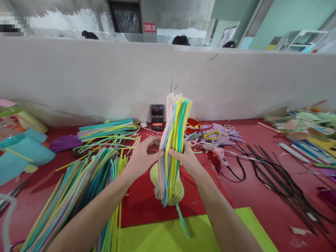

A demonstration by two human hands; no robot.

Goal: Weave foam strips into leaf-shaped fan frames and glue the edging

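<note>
Both hands grip an upright bundle of pipe cleaners (pixel 176 140) in pink, blue, yellow and green, above the middle of the table. My left hand (pixel 147 154) closes on its left side, thumb across the front. On the right side my right hand (pixel 187 157) presses, its thumb also in front. Beneath the bundle lies a yellow-green rounded piece (pixel 178 192) with a green stem (pixel 183 220), partly hidden by the bundle. It rests on a red mat (pixel 147 210). Left of my left forearm lies a large pile of loose pipe cleaners (pixel 78 182).
A pink glue gun (pixel 220 155) and its black cord lie right of my hands, beside dark thin rods (pixel 278 189). Scissors (pixel 196 136) lie behind. A small device (pixel 157 119) stands against the white partition (pixel 105 80). Lime sheets (pixel 168 238) are in front. Heads show beyond the partition.
</note>
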